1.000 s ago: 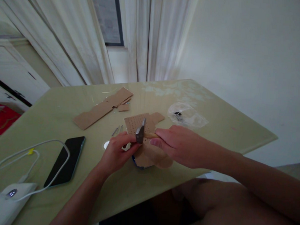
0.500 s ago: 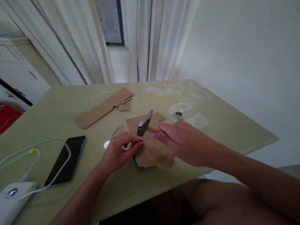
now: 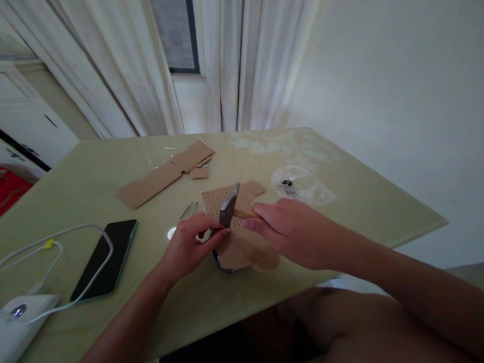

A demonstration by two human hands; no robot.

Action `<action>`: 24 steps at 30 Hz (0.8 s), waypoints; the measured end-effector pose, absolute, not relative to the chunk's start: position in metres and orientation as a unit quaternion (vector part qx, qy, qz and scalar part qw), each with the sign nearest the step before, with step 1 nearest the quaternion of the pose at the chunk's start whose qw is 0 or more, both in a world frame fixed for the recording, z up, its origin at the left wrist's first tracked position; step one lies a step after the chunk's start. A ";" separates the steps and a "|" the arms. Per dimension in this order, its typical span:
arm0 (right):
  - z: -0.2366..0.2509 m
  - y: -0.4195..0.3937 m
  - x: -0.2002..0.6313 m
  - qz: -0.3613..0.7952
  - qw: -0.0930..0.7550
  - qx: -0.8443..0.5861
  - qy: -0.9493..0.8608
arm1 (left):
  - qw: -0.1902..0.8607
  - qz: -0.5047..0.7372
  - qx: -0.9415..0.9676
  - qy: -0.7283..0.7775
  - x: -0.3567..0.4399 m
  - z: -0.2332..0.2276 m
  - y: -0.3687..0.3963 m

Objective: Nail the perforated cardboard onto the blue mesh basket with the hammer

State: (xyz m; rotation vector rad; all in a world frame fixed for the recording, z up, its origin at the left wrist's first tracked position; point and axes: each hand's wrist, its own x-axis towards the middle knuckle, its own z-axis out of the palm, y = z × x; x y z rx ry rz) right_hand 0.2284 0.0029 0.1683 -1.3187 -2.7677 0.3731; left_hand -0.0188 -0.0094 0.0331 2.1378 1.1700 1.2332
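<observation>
The hammer (image 3: pixel 228 205) sits in the right hand (image 3: pixel 291 232), whose fingers are wrapped tight around the wooden handle close to the metal head. The head stands raised just above the near edge of the dotted cardboard piece (image 3: pixel 217 199), which lies on the table (image 3: pixel 85 190) directly under and beyond the grip. The left hand (image 3: pixel 189 246) is just left of the hammer head, thumb and forefinger pressed together at the cardboard's edge; what they pinch is too small to make out. A round white thing (image 3: pixel 171 233) lies beside that hand, and thin metal pins (image 3: pixel 188 209) lie a little further out. Beyond the grip, a long cardboard strip (image 3: pixel 164 173) lies flat; to the right, a clear plastic bag (image 3: pixel 304 187) with dark bits inside. Well to the left lies a dark phone (image 3: pixel 106 258), crossed by a white cable (image 3: pixel 59 235).
</observation>
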 end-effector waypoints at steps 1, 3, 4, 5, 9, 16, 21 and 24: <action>0.167 0.003 0.228 0.118 0.015 -0.422 -0.899 | 0.204 0.441 0.768 0.418 -0.019 0.033 -0.009; 0.167 0.003 0.227 0.110 0.017 -0.417 -0.902 | 0.203 0.448 0.767 0.413 -0.018 0.033 -0.009; 0.167 0.003 0.227 0.107 0.027 -0.419 -0.901 | 0.201 0.456 0.765 0.409 -0.018 0.032 -0.009; 0.167 0.003 0.227 0.107 0.038 -0.422 -0.900 | 0.200 0.462 0.763 0.406 -0.018 0.032 -0.009; 0.164 0.004 0.228 0.122 0.046 -0.425 -0.896 | 0.202 0.458 0.765 0.406 -0.018 0.032 -0.009; 0.163 0.003 0.229 0.128 0.020 -0.428 -0.895 | 0.240 0.441 0.753 0.425 -0.018 0.030 -0.009; 0.158 0.004 0.228 0.132 -0.006 -0.433 -0.891 | 0.263 0.419 0.753 0.434 -0.017 0.032 -0.009; 0.152 0.005 0.229 0.127 -0.025 -0.420 -0.898 | 0.271 0.396 0.759 0.440 -0.018 0.034 -0.010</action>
